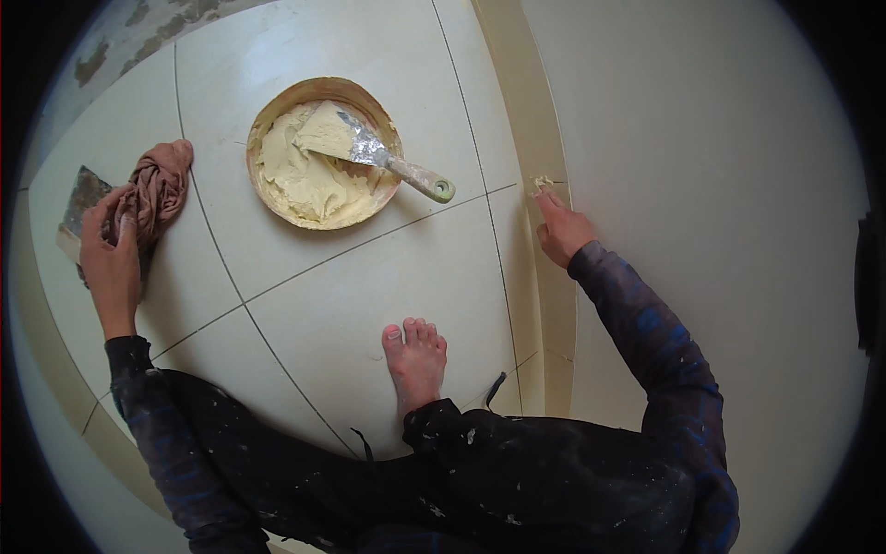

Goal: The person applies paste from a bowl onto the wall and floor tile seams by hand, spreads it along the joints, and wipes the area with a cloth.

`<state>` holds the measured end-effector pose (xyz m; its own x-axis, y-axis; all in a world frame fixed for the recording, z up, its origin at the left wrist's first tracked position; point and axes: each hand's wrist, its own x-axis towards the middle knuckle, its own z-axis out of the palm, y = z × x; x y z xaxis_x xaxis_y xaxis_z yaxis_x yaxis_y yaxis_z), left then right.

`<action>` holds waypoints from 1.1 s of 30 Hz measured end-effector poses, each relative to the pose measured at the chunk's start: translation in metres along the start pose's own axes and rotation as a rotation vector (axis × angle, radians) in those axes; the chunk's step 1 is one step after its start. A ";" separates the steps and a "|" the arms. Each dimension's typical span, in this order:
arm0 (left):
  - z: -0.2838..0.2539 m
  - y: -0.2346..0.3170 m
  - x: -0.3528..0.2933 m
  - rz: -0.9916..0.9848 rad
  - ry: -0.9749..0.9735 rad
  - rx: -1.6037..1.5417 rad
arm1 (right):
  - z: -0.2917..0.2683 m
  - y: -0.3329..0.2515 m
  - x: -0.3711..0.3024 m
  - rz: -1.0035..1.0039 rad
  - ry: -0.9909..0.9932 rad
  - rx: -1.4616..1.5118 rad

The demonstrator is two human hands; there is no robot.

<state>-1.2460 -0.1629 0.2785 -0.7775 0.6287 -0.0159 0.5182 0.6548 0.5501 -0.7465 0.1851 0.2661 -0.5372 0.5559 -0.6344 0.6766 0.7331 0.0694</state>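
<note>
My left hand (112, 242) is closed on a crumpled brown rag (164, 189) on the tiled floor. Beside that hand lies a flat blade with a grey, stained face (87, 191); fingers and rag partly cover it. My right hand (564, 231) reaches to the skirting along the right wall, its fingers mostly curled and the index pointing forward. A dab of cream paste (543, 185) sits at those fingertips, against the skirting's top edge. Ahead of me stands a round tub (254, 157) of cream paste (293, 175). A putty knife (420, 175) rests across it, blade loaded, handle over the rim.
Pale floor tiles (314, 305) with dark joints spread around me. The beige skirting (531, 111) runs along the pale wall (711, 185) on the right. My bare foot (417, 363) stands between tub and body. A stained patch (138, 42) shows at the far left.
</note>
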 end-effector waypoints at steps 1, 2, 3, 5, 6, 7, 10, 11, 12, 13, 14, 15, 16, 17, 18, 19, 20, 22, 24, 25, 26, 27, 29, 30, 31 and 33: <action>0.001 -0.001 0.000 0.014 0.000 -0.013 | 0.008 0.003 0.002 -0.040 0.038 0.044; 0.003 0.001 0.000 0.014 0.000 -0.016 | 0.014 0.007 0.002 -0.038 0.039 0.041; 0.005 0.004 -0.001 -0.006 -0.008 -0.029 | 0.020 0.012 -0.001 -0.072 0.026 -0.009; 0.007 0.007 -0.003 -0.030 -0.020 -0.027 | 0.020 0.003 -0.010 -0.117 0.005 -0.048; 0.007 0.008 -0.004 -0.032 -0.022 -0.013 | 0.013 -0.007 -0.018 -0.064 -0.017 -0.084; 0.010 0.009 -0.003 -0.030 -0.024 -0.007 | 0.008 -0.013 -0.024 -0.005 -0.037 -0.125; 0.011 0.009 0.000 -0.029 -0.027 -0.037 | 0.015 -0.019 -0.024 0.078 0.089 -0.153; 0.011 0.009 0.001 -0.028 -0.029 -0.037 | 0.015 -0.021 -0.019 0.079 0.087 -0.153; 0.010 0.008 0.002 -0.024 -0.029 -0.006 | 0.013 -0.023 -0.010 0.094 0.047 -0.193; 0.009 0.006 0.002 -0.020 -0.028 0.023 | 0.012 -0.023 -0.003 0.110 0.005 -0.233; 0.010 0.003 0.002 -0.020 -0.031 0.024 | 0.015 -0.021 0.002 0.111 0.003 -0.232; 0.012 0.000 0.002 -0.021 -0.021 0.025 | 0.023 -0.019 0.008 0.085 0.013 -0.267; 0.011 -0.003 0.001 -0.025 -0.008 0.033 | 0.031 -0.019 0.014 0.052 0.026 -0.299; 0.012 -0.003 0.001 -0.026 -0.007 0.033 | 0.039 -0.016 0.017 0.051 0.027 -0.299; 0.014 -0.003 0.001 -0.026 -0.007 0.023 | 0.046 -0.012 0.019 0.032 0.052 -0.321; 0.014 -0.002 0.001 -0.027 -0.009 0.015 | 0.053 -0.009 0.020 0.011 0.075 -0.340; 0.016 0.000 0.001 -0.028 -0.008 0.015 | 0.058 -0.006 0.019 0.010 0.076 -0.340; 0.016 0.005 -0.001 -0.036 0.021 -0.018 | 0.063 -0.009 0.010 -0.008 0.062 -0.389; 0.014 0.002 -0.001 -0.030 0.019 -0.024 | 0.060 -0.018 -0.002 0.007 0.024 -0.347; 0.011 0.000 -0.002 -0.023 0.016 -0.029 | 0.054 -0.024 -0.005 0.022 -0.015 -0.303; 0.008 -0.001 -0.002 -0.027 0.017 -0.020 | 0.039 -0.033 -0.003 0.013 -0.015 -0.298; 0.003 -0.002 -0.002 -0.036 0.022 -0.028 | 0.022 -0.043 0.000 0.015 -0.023 -0.341; -0.001 0.000 0.002 -0.034 0.024 -0.051 | 0.015 -0.039 0.007 0.038 -0.028 -0.387; -0.004 -0.001 0.003 -0.021 0.019 -0.013 | 0.025 -0.029 0.016 0.016 -0.005 -0.464; -0.007 -0.001 0.002 -0.013 0.015 0.030 | 0.025 -0.030 0.021 -0.013 0.018 -0.539; -0.003 0.002 0.002 0.003 0.018 0.031 | 0.022 -0.032 0.025 -0.018 -0.147 -0.791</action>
<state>-1.2474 -0.1614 0.2818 -0.7820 0.6233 0.0014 0.5316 0.6657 0.5236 -0.7705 0.1669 0.2308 -0.4353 0.5246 -0.7317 0.0817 0.8324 0.5482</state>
